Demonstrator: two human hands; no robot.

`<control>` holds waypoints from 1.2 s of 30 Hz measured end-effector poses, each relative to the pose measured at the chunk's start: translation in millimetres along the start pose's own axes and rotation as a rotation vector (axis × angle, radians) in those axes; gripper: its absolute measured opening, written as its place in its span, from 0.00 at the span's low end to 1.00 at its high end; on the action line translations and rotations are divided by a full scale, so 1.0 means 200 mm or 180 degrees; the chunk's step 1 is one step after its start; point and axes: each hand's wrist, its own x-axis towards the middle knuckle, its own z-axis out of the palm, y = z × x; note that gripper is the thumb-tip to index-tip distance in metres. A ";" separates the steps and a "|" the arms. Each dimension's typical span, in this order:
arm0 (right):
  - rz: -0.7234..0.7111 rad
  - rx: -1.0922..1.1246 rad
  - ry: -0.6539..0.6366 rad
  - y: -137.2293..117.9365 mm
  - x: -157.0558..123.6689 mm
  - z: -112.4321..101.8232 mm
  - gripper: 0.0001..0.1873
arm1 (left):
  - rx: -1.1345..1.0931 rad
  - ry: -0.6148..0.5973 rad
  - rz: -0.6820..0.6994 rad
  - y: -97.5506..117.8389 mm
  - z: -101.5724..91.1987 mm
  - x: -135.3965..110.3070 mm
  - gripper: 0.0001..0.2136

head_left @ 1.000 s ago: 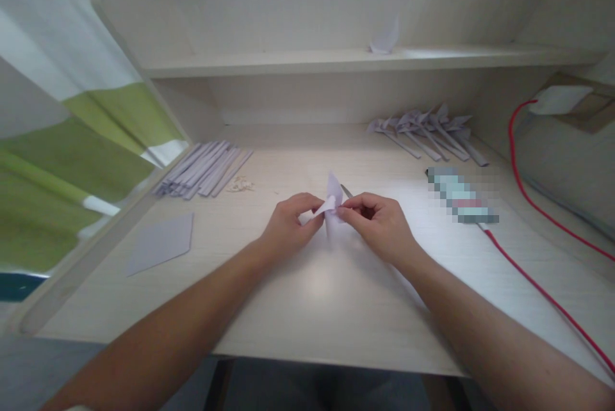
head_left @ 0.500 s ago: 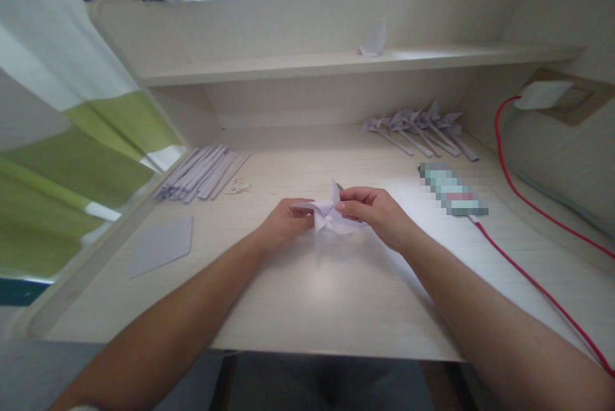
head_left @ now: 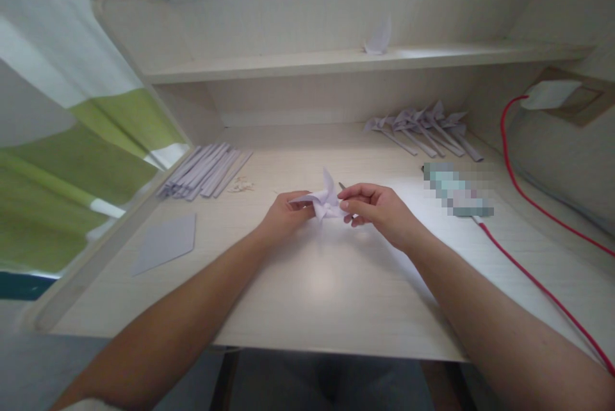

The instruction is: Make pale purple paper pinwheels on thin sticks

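A white paper pinwheel is held just above the middle of the desk, its folded blades spread towards me. My left hand is closed on its left side, thumb in front and fingers behind. At the opposite side, my right hand pinches with thumb and forefinger against the right blade. A thin dark pointed thing shows behind the right fingertips; its kind and whether the hand grips it are unclear.
Several paper sticks lie at the left beside small pale bits and paper sheets. Finished pinwheels on sticks lie back right. A blurred phone-like device has a red cable. Folded paper stands on the shelf.
The pinwheel has turned and tilted so its blades face me more openly. My right fingers have shifted slightly outward along its right side. The view has moved a little.
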 end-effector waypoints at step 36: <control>-0.0230 -0.0498 0.0129 0.10 0.03 0.05 0.14 | 0.1557 0.0153 0.1240 0.11 -0.01 -0.02 0.04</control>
